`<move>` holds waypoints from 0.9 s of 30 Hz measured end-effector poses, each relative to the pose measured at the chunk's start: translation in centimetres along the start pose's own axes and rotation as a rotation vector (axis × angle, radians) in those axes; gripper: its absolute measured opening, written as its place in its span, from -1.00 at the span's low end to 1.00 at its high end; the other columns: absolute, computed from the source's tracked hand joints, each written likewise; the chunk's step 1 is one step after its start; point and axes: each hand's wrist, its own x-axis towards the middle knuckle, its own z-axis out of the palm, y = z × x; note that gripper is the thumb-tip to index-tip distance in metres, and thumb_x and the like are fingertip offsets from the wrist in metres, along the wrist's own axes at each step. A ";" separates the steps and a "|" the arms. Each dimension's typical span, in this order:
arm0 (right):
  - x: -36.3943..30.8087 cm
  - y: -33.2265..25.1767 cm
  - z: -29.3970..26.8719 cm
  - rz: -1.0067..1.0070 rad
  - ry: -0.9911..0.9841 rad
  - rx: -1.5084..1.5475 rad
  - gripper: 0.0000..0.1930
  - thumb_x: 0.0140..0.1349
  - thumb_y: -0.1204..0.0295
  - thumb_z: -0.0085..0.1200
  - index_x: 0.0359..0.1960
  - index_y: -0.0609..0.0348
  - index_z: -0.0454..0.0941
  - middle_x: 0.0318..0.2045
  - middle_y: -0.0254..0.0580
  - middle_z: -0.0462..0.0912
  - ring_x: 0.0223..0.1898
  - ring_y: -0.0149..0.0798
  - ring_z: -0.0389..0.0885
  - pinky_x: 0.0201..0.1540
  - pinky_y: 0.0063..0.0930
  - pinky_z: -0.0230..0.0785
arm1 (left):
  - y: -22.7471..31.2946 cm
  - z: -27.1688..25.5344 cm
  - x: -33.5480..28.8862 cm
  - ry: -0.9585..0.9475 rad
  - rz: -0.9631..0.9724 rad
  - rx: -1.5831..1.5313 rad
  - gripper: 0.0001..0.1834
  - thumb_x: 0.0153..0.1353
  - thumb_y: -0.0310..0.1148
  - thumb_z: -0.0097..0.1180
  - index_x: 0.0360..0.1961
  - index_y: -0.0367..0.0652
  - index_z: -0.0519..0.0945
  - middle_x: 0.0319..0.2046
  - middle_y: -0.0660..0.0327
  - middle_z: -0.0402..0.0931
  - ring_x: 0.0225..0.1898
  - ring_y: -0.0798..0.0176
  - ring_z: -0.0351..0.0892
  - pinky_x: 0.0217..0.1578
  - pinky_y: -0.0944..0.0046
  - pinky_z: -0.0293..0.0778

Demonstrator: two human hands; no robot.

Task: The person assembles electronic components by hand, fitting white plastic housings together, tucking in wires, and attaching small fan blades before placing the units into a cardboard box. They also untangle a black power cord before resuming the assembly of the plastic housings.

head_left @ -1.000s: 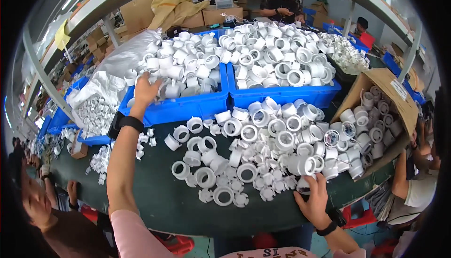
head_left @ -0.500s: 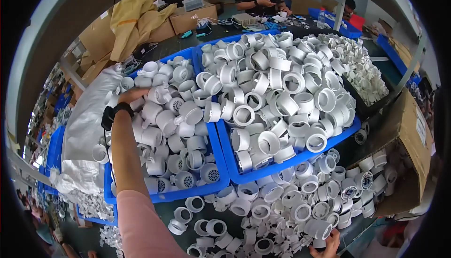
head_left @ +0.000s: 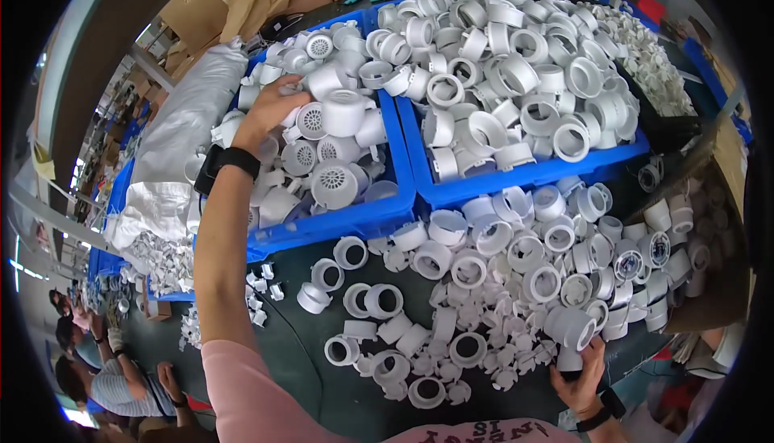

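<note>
My left hand [head_left: 276,112] reaches into the left blue bin [head_left: 339,225], its fingers bent and closing over white plastic pieces. Other parts partly hide what lies between them. Around it are heaped white plastic cups [head_left: 335,185], several with slotted grille ends. Low on the right, my right hand [head_left: 582,380] grips a short white cylindrical part [head_left: 569,359] with a dark lower end, thumb and fingers on either side. Just above that part, a wider white collar [head_left: 571,328] touches it. Loose white rings [head_left: 384,302] and small clips [head_left: 501,338] are spread across the dark green table.
A second blue bin [head_left: 532,178] overflows with white rings. Behind it, a dark tray [head_left: 665,92] holds small white pieces. A cardboard box [head_left: 730,225] with white parts stands at the right, a white sack [head_left: 181,133] at the left. Several people sit at lower left.
The view has shifted, so the bins appear higher. My left hand has moved inward from the bin's left side. My right hand shows more fully, around the cylindrical part.
</note>
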 end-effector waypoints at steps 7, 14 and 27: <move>-0.5 0.0 0.7 -0.063 0.080 0.117 -0.27 -0.24 0.46 0.40 0.05 0.24 0.31 0.00 0.17 0.40 0.01 0.16 0.45 0.06 -0.14 0.33 | 1.7 1.9 -5.2 0.946 0.319 0.163 -0.33 -0.11 0.03 0.39 -0.16 -0.38 0.58 -0.42 0.05 0.60 -0.37 0.17 0.57 -0.25 0.23 0.48; -0.5 0.4 -1.0 -0.022 0.158 0.356 -0.39 -0.11 0.48 0.32 0.06 0.24 0.38 -0.08 -0.02 0.44 -0.06 -0.12 0.47 0.00 -0.33 0.33 | 10.7 10.2 -19.3 0.169 0.084 -1.070 -0.65 0.14 -0.19 0.25 -0.13 -0.13 0.51 -0.24 0.21 0.54 -0.27 0.22 0.54 -0.28 0.21 0.50; -2.9 0.2 -2.1 0.257 -0.339 1.568 -0.52 0.33 0.26 -0.05 0.17 0.28 0.23 -0.21 -0.20 0.54 -0.30 -0.35 0.54 -0.25 -0.52 0.39 | 11.3 31.5 -43.7 -0.243 -0.409 -1.741 -0.56 0.26 -0.07 -0.18 -0.04 -0.18 0.46 -0.12 0.09 0.54 -0.13 0.09 0.51 -0.17 0.15 0.42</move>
